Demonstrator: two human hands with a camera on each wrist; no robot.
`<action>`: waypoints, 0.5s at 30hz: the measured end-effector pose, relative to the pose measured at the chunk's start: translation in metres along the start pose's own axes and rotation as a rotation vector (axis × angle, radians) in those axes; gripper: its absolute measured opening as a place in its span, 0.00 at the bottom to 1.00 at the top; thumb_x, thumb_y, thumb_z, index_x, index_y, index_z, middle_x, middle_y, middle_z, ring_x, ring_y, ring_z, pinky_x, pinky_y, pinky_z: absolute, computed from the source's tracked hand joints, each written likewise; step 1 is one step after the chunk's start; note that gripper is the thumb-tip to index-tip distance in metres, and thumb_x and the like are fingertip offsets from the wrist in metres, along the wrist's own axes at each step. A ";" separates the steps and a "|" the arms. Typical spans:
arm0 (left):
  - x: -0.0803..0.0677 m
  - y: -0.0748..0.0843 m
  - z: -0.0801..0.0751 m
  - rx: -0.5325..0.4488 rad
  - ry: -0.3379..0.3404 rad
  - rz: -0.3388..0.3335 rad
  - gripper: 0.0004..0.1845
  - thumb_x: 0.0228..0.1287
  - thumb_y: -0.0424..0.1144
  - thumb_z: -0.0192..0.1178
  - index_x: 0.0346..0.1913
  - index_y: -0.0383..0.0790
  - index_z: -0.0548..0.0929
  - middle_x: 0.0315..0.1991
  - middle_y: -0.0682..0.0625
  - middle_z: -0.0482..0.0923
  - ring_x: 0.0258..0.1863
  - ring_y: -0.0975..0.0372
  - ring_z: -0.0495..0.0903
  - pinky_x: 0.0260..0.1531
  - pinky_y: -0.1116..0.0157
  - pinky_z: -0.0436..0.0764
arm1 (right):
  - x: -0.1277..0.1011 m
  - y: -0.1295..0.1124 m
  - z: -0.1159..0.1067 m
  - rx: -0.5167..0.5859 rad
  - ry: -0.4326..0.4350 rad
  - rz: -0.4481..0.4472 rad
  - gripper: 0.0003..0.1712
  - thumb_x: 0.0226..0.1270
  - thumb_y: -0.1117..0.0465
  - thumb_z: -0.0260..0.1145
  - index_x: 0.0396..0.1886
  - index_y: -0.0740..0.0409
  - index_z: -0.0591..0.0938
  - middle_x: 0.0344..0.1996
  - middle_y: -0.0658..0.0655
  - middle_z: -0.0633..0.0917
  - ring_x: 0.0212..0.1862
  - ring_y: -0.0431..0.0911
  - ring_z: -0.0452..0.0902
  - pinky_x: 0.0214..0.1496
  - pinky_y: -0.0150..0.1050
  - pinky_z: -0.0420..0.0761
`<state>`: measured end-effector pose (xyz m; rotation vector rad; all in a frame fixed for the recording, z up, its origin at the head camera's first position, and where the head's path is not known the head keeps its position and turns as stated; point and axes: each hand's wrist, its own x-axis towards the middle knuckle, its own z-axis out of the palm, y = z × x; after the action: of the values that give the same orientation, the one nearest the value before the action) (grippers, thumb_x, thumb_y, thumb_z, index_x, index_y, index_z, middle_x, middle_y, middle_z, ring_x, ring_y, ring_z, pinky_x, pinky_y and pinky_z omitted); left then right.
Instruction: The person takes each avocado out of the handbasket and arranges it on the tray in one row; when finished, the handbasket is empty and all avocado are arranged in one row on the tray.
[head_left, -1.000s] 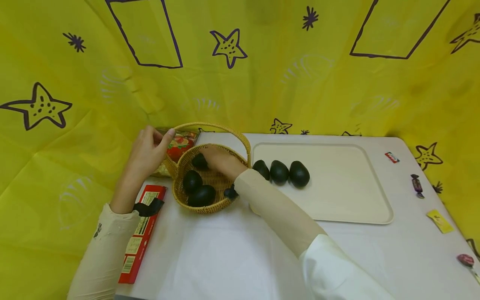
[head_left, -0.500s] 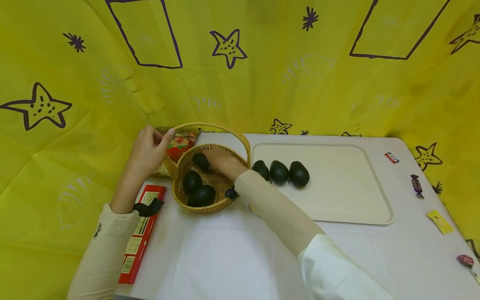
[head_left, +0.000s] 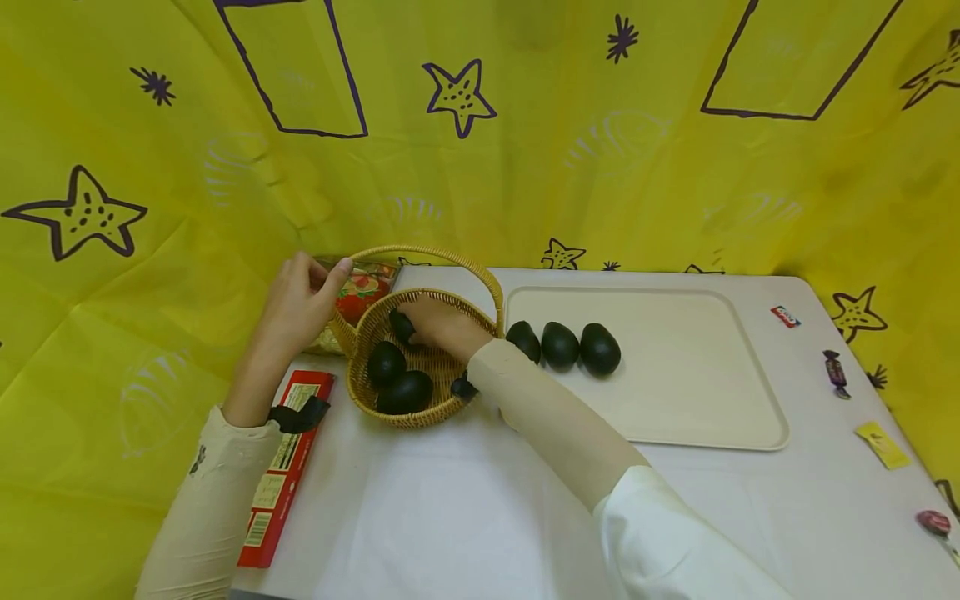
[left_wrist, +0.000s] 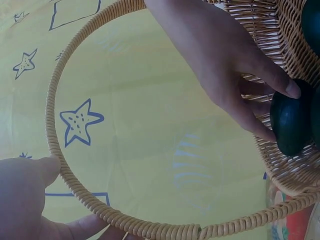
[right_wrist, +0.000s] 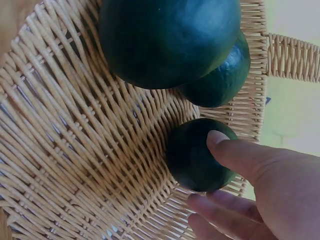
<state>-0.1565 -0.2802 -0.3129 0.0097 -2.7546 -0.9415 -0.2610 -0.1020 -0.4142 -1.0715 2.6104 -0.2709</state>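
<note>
A wicker basket (head_left: 405, 421) with a tall hooped handle (head_left: 420, 249) stands on the table left of the middle. My left hand (head_left: 296, 304) grips the handle's left side, thumb on one side and fingers round the other in the left wrist view. My right hand (right_wrist: 250, 195) reaches inside, thumb and fingers pinching a dark green avocado (right_wrist: 197, 155) by the basket's far wall. Two more avocados lie in the basket, a rounder one (head_left: 386, 363) and a nearer one (head_left: 405, 392).
Right of the basket, a cream tray (head_left: 690, 367) bears a row of avocados (head_left: 599, 348). A red box (head_left: 273, 492) and a printed packet (head_left: 363, 292) lie on the left. Wrapped sweets (head_left: 835, 373) and a lollipop (head_left: 933, 522) line the right edge. A yellow curtain (head_left: 525, 192) hangs behind.
The avocado in my right hand has turned and shifted slightly toward me and to the right, along with the hand. My left hand stays on the handle.
</note>
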 end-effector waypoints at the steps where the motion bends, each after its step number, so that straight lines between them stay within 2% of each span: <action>1: 0.000 0.000 0.000 0.002 0.001 0.001 0.32 0.82 0.62 0.49 0.48 0.28 0.72 0.46 0.34 0.70 0.42 0.45 0.70 0.41 0.54 0.67 | 0.000 0.000 0.000 -0.003 -0.004 0.001 0.28 0.76 0.57 0.70 0.71 0.57 0.76 0.66 0.59 0.80 0.68 0.51 0.75 0.68 0.44 0.76; 7: 0.001 0.000 0.000 0.006 0.000 0.009 0.32 0.82 0.61 0.49 0.48 0.28 0.73 0.45 0.34 0.71 0.41 0.45 0.71 0.40 0.54 0.67 | 0.002 -0.004 -0.001 -0.032 -0.030 0.019 0.22 0.73 0.62 0.73 0.62 0.60 0.80 0.64 0.60 0.82 0.66 0.51 0.79 0.65 0.42 0.79; 12: 0.000 0.001 0.000 0.005 0.003 0.006 0.32 0.82 0.61 0.50 0.48 0.28 0.73 0.46 0.34 0.71 0.42 0.45 0.70 0.41 0.54 0.67 | 0.002 -0.004 0.000 -0.057 -0.042 -0.016 0.32 0.73 0.62 0.72 0.74 0.57 0.75 0.69 0.59 0.79 0.70 0.51 0.75 0.69 0.41 0.76; 15: 0.000 0.001 0.000 0.004 0.007 0.006 0.32 0.82 0.61 0.50 0.48 0.28 0.73 0.46 0.34 0.71 0.42 0.45 0.70 0.41 0.54 0.66 | 0.000 -0.004 0.000 -0.051 -0.038 -0.034 0.32 0.73 0.62 0.73 0.74 0.56 0.76 0.67 0.60 0.81 0.69 0.50 0.77 0.68 0.42 0.77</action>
<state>-0.1564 -0.2794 -0.3122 0.0052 -2.7490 -0.9329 -0.2584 -0.1043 -0.4126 -1.1277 2.5802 -0.1910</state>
